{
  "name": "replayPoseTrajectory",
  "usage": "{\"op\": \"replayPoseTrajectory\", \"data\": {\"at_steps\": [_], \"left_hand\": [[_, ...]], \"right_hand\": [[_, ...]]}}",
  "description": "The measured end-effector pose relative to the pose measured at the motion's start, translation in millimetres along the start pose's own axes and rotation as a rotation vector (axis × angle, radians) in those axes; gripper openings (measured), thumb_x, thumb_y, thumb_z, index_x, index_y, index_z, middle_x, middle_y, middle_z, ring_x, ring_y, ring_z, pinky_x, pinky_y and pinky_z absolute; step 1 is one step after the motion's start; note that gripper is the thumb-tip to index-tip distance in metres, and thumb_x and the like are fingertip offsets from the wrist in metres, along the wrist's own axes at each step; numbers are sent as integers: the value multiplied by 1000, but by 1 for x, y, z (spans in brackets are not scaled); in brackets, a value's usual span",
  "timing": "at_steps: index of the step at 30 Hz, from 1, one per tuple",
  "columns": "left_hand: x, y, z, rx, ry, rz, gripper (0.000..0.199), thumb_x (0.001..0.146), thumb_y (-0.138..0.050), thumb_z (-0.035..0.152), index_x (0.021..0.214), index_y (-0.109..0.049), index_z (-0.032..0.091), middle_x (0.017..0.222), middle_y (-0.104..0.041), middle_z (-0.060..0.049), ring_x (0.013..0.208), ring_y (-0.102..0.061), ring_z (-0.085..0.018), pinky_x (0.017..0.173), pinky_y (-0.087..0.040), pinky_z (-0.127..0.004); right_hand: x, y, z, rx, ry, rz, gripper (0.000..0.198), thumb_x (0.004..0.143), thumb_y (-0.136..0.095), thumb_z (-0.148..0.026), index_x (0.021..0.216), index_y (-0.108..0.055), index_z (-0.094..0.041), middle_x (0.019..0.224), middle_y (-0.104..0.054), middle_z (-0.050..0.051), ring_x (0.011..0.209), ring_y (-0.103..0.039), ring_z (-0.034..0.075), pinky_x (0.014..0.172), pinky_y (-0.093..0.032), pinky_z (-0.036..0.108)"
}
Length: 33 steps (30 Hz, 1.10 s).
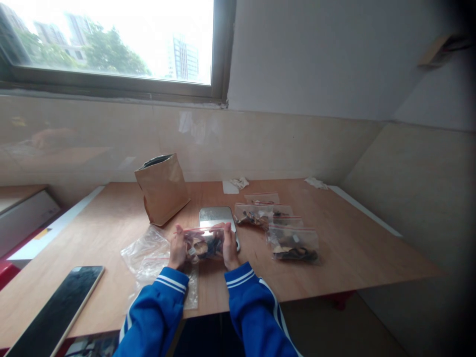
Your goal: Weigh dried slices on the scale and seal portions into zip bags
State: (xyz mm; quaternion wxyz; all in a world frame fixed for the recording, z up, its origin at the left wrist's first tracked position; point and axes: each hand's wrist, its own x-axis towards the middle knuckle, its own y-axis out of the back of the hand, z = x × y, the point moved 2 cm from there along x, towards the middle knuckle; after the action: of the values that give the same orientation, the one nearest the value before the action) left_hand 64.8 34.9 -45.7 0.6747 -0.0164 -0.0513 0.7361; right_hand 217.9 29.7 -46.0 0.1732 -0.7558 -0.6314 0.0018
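Between my two hands is a clear zip bag [204,245] with a red seal strip along its top and dark and tan dried pieces inside. My left hand [178,248] grips its left side, thumb near the seal. On the right edge, my right hand [229,248] is closed the same way. Just behind the bag lies a scale [215,214] with a shiny metal top, partly covered by the bag and my right hand. Loose clear plastic bags [148,253] lie under and beside my left forearm.
Several filled zip bags [293,243] lie to the right. A brown paper bag [163,191] stands open at the back left. A phone [55,312] rests at the front left. White scraps [240,183] lie by the wall, and the table's front edge is close to me.
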Motion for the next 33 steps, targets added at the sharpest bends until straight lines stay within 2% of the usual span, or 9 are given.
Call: {"op": "replayPoseTrajectory", "data": {"at_steps": [5, 9, 12, 17, 22, 25, 29, 31, 33], "left_hand": [[-1, -1, 1, -18, 24, -62, 85, 80, -32, 78, 88, -76, 6, 40, -50, -3, 31, -31, -8, 35, -20, -22], [0, -4, 2, -50, -61, -180, 86, 81, -28, 78, 102, -73, 7, 60, -65, -9, 42, -45, -11, 40, -30, -23], [1, -4, 4, -25, -153, -206, 83, 85, -20, 73, 111, -68, 10, 74, -70, -11, 49, -49, -13, 42, -34, -23], [-5, -3, 10, 210, -374, -136, 45, 94, -34, 46, 105, -65, 15, 92, -71, -9, 57, -51, -11, 47, -39, -22], [-13, -2, 11, 518, -696, -138, 25, 92, -43, 30, 92, -65, 18, 85, -67, -5, 64, -57, -11, 55, -43, -22], [-13, -1, 17, 531, -790, 25, 23, 93, -40, 24, 92, -63, 18, 84, -64, -4, 65, -57, -11, 58, -44, -22], [-3, 2, 38, 571, -669, 405, 27, 90, -45, 25, 115, -56, 18, 106, -59, -8, 71, -57, -12, 60, -48, -24], [6, 10, 50, 604, -633, 563, 46, 85, -54, 26, 129, -45, 17, 122, -50, -14, 90, -59, -18, 75, -52, -32], [18, 22, 56, 678, -665, 609, 70, 77, -64, 26, 138, -32, 12, 136, -36, -20, 123, -44, -29, 100, -43, -46]], "right_hand": [[-1, 4, 0, -76, -20, 111, 67, 85, -32, -75, 70, -63, -18, 67, -66, 5, 62, -60, 18, 66, -47, 29], [-2, 16, -16, -124, -15, 73, 67, 85, -31, -74, 67, -64, -18, 66, -65, 6, 65, -61, 20, 68, -47, 30], [7, 45, -42, -239, 50, 198, 68, 84, -34, -75, 69, -65, -16, 65, -64, 6, 64, -59, 19, 67, -45, 29], [47, 114, -79, -507, 212, 333, 62, 84, -41, -71, 88, -64, -14, 62, -57, 1, 57, -50, 15, 57, -40, 26], [74, 158, -76, -885, 170, 345, 52, 82, -53, -60, 105, -58, -13, 76, -64, 8, 68, -58, 22, 62, -44, 31], [69, 158, -69, -1194, 234, 381, 50, 84, -56, -45, 117, -53, -8, 100, -63, 19, 92, -59, 30, 76, -47, 38], [47, 137, -63, -1390, 463, 336, 45, 90, -47, -32, 127, -50, -7, 124, -53, 23, 118, -48, 33, 96, -41, 46], [35, 127, -56, -1448, 511, 202, 42, 92, -43, -31, 129, -51, -12, 134, -49, 19, 123, -45, 30, 100, -39, 45], [27, 123, -45, -1519, 494, 89, 42, 94, -41, -32, 130, -53, -14, 142, -44, 17, 128, -42, 30, 104, -37, 45]]}}
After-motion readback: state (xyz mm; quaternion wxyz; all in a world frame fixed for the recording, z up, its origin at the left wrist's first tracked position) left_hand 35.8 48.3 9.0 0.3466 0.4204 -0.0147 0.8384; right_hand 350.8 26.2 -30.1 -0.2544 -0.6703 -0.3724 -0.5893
